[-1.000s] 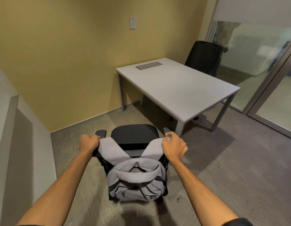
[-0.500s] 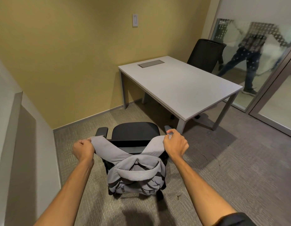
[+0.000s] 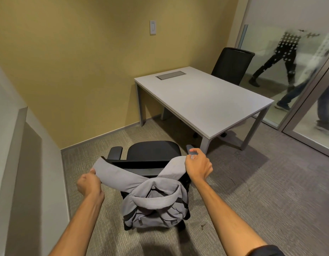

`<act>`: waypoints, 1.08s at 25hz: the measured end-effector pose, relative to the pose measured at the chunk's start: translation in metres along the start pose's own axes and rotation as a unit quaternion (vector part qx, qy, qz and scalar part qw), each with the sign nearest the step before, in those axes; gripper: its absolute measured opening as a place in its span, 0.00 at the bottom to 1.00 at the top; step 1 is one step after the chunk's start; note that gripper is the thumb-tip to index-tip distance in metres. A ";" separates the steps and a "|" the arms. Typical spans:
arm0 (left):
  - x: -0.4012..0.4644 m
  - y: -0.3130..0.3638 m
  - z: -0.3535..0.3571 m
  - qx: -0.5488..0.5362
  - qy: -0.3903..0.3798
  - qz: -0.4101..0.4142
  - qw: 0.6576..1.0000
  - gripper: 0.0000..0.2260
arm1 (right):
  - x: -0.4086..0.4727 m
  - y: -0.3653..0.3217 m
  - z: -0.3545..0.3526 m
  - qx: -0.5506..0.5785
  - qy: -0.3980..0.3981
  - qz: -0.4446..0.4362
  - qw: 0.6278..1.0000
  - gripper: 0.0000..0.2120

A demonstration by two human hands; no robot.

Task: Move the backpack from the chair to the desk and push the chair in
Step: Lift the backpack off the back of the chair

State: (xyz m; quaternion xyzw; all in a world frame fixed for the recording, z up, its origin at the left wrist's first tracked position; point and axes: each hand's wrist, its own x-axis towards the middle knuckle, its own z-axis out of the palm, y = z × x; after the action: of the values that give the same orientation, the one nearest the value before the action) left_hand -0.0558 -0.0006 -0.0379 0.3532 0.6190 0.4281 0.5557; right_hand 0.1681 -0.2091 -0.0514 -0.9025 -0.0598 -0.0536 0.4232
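Left hand (image 3: 89, 183) has pulled its strap off the chair (image 3: 153, 153); both grips clamp backpack (image 3: 154, 206) straps.

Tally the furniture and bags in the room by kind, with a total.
Office chairs: 2, the near chair with the backpack hung on its back, and the far chair behind the desk
Desk: 1
Gray backpack: 1
Total: 4

Even overhead light, soft shadow under desk (image 3: 206, 100), wide-angle bending at edges, blurred figures behind glass (image 3: 281, 67)
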 end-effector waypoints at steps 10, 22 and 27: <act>-0.022 -0.028 -0.020 -0.060 -0.025 -0.038 0.997 0.11 | 0.001 -0.009 -0.011 0.099 -0.029 0.081 0.991 0.14; -0.052 -0.058 -0.018 -0.023 -0.117 -0.135 0.984 0.07 | 0.005 -0.004 -0.036 0.306 -0.020 0.187 0.933 0.15; -0.068 -0.060 -0.005 -0.004 -0.136 -0.096 0.986 0.13 | 0.016 -0.005 -0.059 0.368 0.010 0.207 0.907 0.14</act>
State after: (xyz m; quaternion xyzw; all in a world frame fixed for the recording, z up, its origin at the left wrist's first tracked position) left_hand -0.0498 -0.0864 -0.0671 0.3448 0.5673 0.3229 0.6745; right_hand 0.1802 -0.2505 -0.0081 -0.6743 0.1169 0.0521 0.7273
